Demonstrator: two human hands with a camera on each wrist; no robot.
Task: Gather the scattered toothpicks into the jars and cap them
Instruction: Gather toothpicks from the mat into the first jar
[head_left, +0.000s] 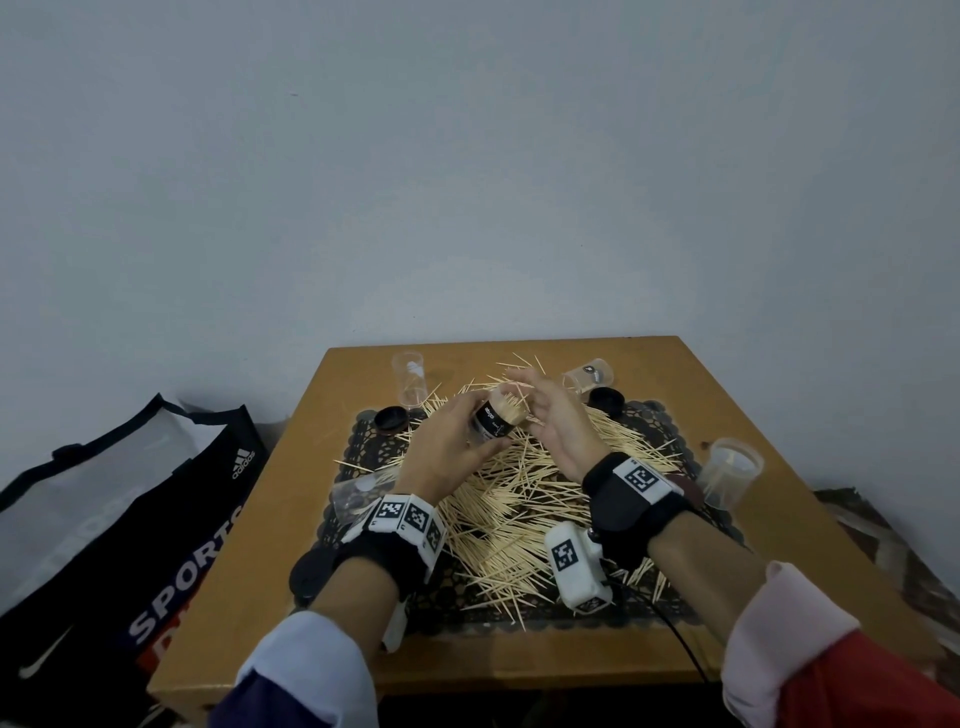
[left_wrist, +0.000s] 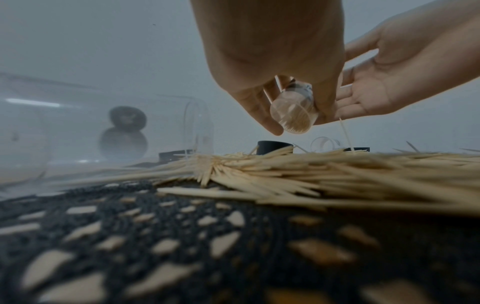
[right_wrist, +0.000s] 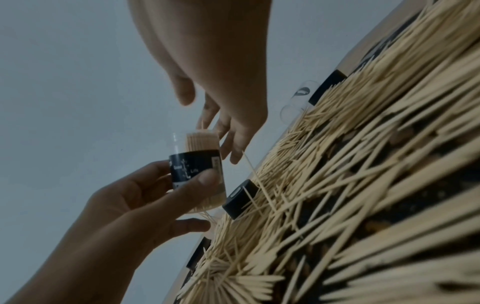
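Left hand (head_left: 449, 441) grips a labelled clear jar (head_left: 497, 418), fingers and thumb wrapped round its black band, holding it tilted above the pile; the jar is packed with toothpicks and uncapped. Right hand (head_left: 558, 423) hovers just beside the jar mouth, fingers loosely extended, gripping nothing discernible. Scattered toothpicks (head_left: 524, 519) cover a black lace mat (head_left: 519, 616) on the desk (head_left: 249, 613). Black cap (head_left: 390, 420) lies at the mat's far-left corner.
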